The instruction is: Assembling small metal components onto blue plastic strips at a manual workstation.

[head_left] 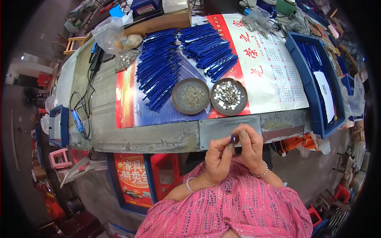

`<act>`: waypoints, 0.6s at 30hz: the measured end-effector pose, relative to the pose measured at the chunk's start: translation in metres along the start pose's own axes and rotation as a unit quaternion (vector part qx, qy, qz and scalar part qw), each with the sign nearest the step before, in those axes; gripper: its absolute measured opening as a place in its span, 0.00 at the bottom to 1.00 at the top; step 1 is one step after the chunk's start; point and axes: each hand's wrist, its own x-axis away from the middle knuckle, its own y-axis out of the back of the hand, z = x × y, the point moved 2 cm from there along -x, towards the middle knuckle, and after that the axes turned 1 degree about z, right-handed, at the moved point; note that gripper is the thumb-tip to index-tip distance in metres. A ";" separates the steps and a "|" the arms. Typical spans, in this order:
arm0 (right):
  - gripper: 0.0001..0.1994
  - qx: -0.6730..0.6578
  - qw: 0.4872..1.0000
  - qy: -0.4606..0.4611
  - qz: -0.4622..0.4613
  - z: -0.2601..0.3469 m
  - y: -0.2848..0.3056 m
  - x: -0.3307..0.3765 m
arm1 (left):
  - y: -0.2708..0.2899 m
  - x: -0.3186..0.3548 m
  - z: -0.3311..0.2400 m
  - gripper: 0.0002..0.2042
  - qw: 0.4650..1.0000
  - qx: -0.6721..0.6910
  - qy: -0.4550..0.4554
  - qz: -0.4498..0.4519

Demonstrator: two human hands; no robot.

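My left hand (218, 160) and my right hand (251, 148) meet in front of my chest, at the near edge of the table. Their fingertips are pinched around a small dark blue piece (233, 139) with a light spot on it. Most of it is hidden by the fingers, and its full length cannot be made out. Just beyond lie a flat grey plate (212, 129), a round dish (179, 104) of small metal pins or rivets, and a second dish (243, 108) of shiny round metal discs. Long blue strips (158, 67) are heaped behind the dishes, with another heap (210, 49) beside them.
A calendar poster (274, 95) covers the tabletop's middle. At right stands a blue crate (293, 51) holding more blue strips and a white paper. A plastic bag of metal parts (126, 59) and a cable (90, 85) lie left. Below the table is a red stool (158, 168).
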 end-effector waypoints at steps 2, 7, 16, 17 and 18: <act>0.03 0.028 0.996 0.077 0.036 0.005 -0.001 -0.004 | -0.003 -0.004 -0.003 0.12 1.000 0.004 0.004 -0.009; 0.06 0.154 0.951 0.267 0.002 -0.007 -0.006 -0.009 | 0.000 -0.005 0.000 0.13 1.000 -0.024 -0.006 -0.014; 0.04 0.142 0.989 0.046 0.016 0.004 -0.009 0.004 | 0.007 0.002 0.003 0.12 1.000 0.014 0.013 -0.021; 0.04 -0.006 0.984 -0.167 0.058 0.002 -0.009 0.008 | 0.008 0.005 0.003 0.12 0.996 0.075 0.033 -0.020; 0.04 -0.006 0.984 -0.166 0.058 0.001 -0.007 0.009 | 0.007 0.005 0.002 0.12 0.996 0.075 0.032 -0.020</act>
